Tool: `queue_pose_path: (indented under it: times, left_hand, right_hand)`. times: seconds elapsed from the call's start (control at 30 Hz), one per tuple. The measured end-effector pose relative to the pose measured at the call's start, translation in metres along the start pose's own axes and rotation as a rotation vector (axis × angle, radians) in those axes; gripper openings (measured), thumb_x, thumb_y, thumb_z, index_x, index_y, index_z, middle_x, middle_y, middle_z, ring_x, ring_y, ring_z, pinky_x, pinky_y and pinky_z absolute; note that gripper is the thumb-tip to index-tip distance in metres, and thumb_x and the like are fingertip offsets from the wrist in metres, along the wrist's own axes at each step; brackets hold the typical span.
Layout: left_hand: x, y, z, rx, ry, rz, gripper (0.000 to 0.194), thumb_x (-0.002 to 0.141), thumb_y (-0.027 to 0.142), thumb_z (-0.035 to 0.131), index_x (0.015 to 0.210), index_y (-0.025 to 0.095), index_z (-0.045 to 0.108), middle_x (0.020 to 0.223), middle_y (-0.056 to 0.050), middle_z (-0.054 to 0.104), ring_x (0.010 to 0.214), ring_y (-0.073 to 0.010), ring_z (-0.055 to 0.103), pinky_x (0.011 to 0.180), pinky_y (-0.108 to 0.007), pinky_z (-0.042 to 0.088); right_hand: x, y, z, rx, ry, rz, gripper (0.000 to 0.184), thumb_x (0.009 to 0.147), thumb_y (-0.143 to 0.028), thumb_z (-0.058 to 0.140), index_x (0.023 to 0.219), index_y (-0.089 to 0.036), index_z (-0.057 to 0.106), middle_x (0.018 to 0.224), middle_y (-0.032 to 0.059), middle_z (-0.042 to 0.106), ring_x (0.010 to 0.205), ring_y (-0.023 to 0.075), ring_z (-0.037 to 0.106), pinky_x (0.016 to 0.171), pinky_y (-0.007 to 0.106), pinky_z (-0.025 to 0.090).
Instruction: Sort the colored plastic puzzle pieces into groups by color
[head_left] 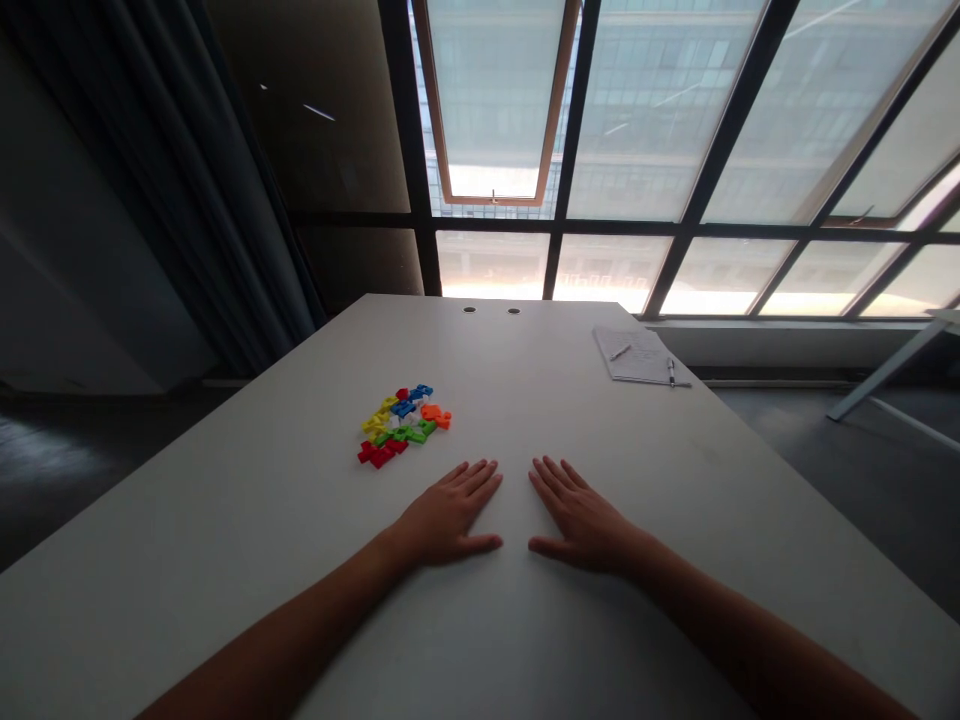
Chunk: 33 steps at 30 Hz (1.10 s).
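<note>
Palm down on the white table (300, 520), my left hand (448, 515) lies flat with its thumb spread toward the middle. My right hand (581, 522) mirrors it a short gap to the right, also flat and holding nothing. Just beyond my left hand, to its upper left, is a loose cluster of small plastic pieces. Red pieces (381, 455) are at its near edge, green pieces (409, 434) and yellow pieces (375, 424) behind them, an orange piece (436, 415) on the right, and blue pieces (405, 407) farther back with some white ones. Neither hand touches them.
Sheets of paper (634, 355) with a pen (671, 372) and another pen (620, 353) lie at the table's far right. Two round cable holes (469, 310) sit near the far edge. Beyond are large windows (630, 110), and a dark curtain (172, 150) hangs at left.
</note>
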<state>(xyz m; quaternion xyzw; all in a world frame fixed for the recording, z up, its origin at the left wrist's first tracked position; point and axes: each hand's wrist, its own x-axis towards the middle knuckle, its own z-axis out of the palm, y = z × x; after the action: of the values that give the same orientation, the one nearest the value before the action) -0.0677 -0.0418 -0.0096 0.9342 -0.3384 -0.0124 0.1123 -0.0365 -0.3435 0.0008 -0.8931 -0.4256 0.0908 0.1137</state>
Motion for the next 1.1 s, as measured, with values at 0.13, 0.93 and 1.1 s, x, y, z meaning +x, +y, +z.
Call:
queue_pose_path:
  times: [0.13,0.93,1.1]
  left_hand:
    - [0.0,0.002,-0.002,-0.008,-0.02,-0.027,0.096,0.097,0.081,0.047,0.169,0.019,0.035,0.174,-0.015,0.029,0.161,-0.0331,0.031,0.133,-0.051,0.025]
    - [-0.003,-0.002,-0.004,0.063,0.136,-0.052,0.066,0.102,0.061,0.054,0.158,0.027,0.055,0.163,-0.007,0.053,0.151,-0.0298,0.05,0.129,-0.052,0.035]
    - [-0.022,-0.05,-0.032,0.252,0.472,-0.404,0.05,0.105,0.047,0.046,0.149,0.033,0.064,0.152,-0.005,0.064,0.152,-0.035,0.046,0.132,-0.061,0.025]
  right_hand:
    - [0.001,-0.002,-0.002,0.025,-0.005,0.025,0.108,0.097,-0.082,0.048,0.17,-0.006,0.026,0.175,0.0215,0.012,0.166,0.0356,0.01,0.136,0.054,0.012]
    - [0.002,-0.01,-0.011,0.051,-0.035,0.061,0.108,0.097,-0.083,0.047,0.171,-0.007,0.025,0.177,0.0192,0.012,0.166,0.0344,0.008,0.136,0.053,0.009]
    - [0.004,-0.006,-0.007,0.085,-0.018,0.056,0.107,0.096,-0.084,0.049,0.171,-0.011,0.027,0.176,0.018,0.012,0.166,0.0355,0.01,0.136,0.056,0.01]
